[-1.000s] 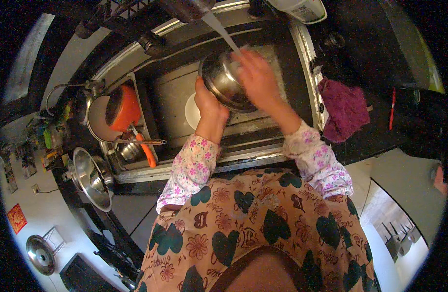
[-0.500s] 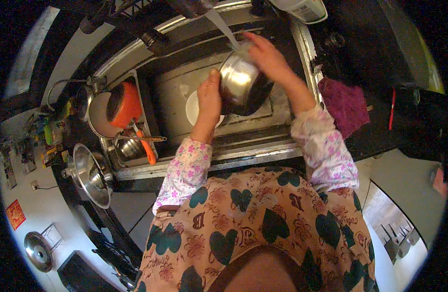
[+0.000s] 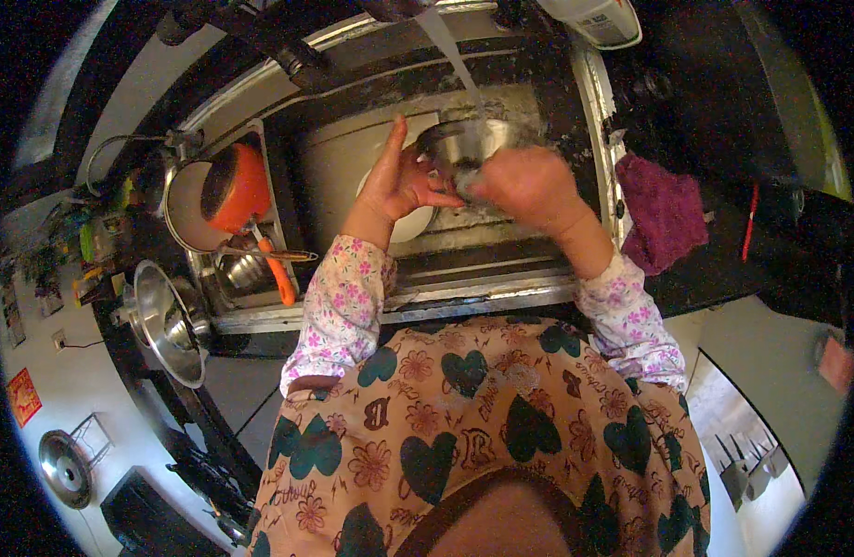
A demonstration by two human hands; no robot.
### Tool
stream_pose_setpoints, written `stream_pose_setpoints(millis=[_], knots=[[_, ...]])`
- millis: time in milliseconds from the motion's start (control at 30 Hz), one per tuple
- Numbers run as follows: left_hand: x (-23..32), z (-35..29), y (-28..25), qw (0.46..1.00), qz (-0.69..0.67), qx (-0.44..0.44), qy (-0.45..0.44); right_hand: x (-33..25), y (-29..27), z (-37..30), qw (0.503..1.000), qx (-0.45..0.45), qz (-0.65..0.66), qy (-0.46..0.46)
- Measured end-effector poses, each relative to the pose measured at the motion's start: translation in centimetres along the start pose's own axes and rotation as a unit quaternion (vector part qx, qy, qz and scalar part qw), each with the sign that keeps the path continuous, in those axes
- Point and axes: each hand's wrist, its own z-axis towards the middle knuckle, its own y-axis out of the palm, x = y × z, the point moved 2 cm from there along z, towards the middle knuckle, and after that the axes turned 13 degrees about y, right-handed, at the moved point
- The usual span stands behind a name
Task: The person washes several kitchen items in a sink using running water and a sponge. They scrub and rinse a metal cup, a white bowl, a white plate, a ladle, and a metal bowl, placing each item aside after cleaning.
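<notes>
A shiny metal bowl (image 3: pixel 455 139) is tilted under a stream of running water (image 3: pixel 450 51) in the sink. My left hand (image 3: pixel 399 181) holds the bowl at its left side, thumb raised along the outside and fingers reaching under the near part. Over the bowl's near right rim is my right hand (image 3: pixel 534 190), its fingers curled in and smeared by motion. Whatever lies within those fingers is hidden. Partly covered by my left hand, a white bowl (image 3: pixel 413 226) sits on the sink floor (image 3: pixel 325 167).
Left of the basin sit an orange pan (image 3: pixel 237 190) and a metal strainer (image 3: pixel 190 209). A wide steel basin (image 3: pixel 162 325) stands farther left. A purple cloth (image 3: pixel 664 213) lies right of the sink, and a white tub (image 3: pixel 603 23) is at the far right corner.
The metal bowl has tipped and moved slightly farther away under the water. My right hand has come from its far rim to the near side, and my left fingers have shifted underneath.
</notes>
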Motion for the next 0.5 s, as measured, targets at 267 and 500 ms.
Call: stream_pose_setpoints(millis=[267,500], knots=[[-1.3,0.6,-1.5,0.969,0.094,0.144,0.179,-0.6,-2.0,-0.1,0.987,0.121,0.108,0.018],[-0.9,-1.4,1.2,0.927,0.232,0.150,0.253,2.4,1.7,6.5,0.987,0.050,0.114,0.102]])
